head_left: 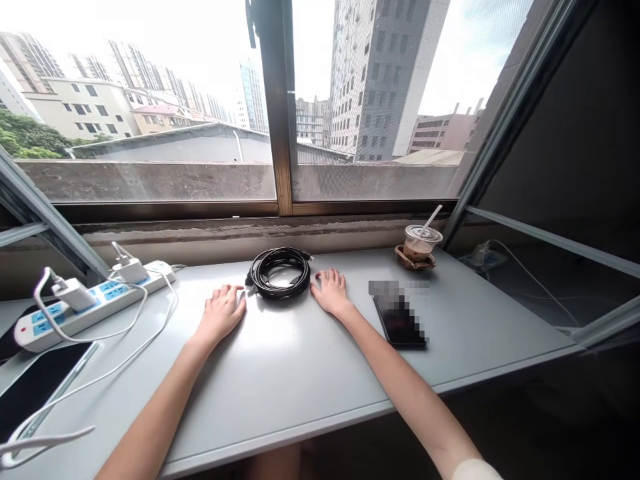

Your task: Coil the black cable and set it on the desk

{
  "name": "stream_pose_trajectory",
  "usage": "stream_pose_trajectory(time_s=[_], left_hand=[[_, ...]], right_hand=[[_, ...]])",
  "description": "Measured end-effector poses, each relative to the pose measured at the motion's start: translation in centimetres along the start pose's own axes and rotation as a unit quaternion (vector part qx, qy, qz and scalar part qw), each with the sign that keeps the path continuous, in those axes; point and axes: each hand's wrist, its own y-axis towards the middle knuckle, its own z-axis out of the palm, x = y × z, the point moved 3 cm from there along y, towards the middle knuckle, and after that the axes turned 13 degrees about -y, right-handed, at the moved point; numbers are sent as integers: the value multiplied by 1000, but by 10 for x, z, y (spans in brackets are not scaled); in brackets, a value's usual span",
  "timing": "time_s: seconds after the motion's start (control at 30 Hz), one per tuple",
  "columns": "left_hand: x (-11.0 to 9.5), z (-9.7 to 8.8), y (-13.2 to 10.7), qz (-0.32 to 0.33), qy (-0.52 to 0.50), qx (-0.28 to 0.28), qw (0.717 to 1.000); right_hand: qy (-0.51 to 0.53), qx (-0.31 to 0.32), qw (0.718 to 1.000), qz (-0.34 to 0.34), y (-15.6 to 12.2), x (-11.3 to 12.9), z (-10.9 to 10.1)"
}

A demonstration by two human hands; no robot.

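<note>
A coiled black cable (pixel 287 291) lies on the grey table between my two hands, with a plug end poking out at its upper right and connectors at its left side. My left hand (pixel 223 311) rests palm down just left of the coil, fingers loosely stretched and holding nothing. On the other side, my right hand (pixel 331 291) lies flat close to the coil's right edge, its fingers apart. Whether either thumb touches the cable I cannot tell.
A white power strip (pixel 107 307) with two chargers and white cords stands at left, near a tablet-like device (pixel 43 387). Right of my right arm lies a black phone (pixel 400 323), partly pixelated. A lidded cup with a straw (pixel 419 243) sits in a brown holder by the window.
</note>
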Motion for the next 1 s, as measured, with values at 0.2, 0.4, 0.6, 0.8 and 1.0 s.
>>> stream_pose_trajectory(time_s=[0.2,0.4,0.6,0.8,1.0], left_hand=[[-1,0,-2,-7,-7,-1,1000],[-1,0,-3,-7,-2,-3,1000],[-1,1,-3,-3,7,-4,1000],[-3,0,-4,3,19,6,1000],[-4,-1,-3,-1,18,12,1000]], right_hand=[[-1,0,1000,3,-2,0,0],[2,-4,1000,4,-1,-2,2],[1,-7,1000,9,-2,-1,1],[0,-8,1000,4,-2,0,1],[-3,-9,1000,6,-1,-1,0]])
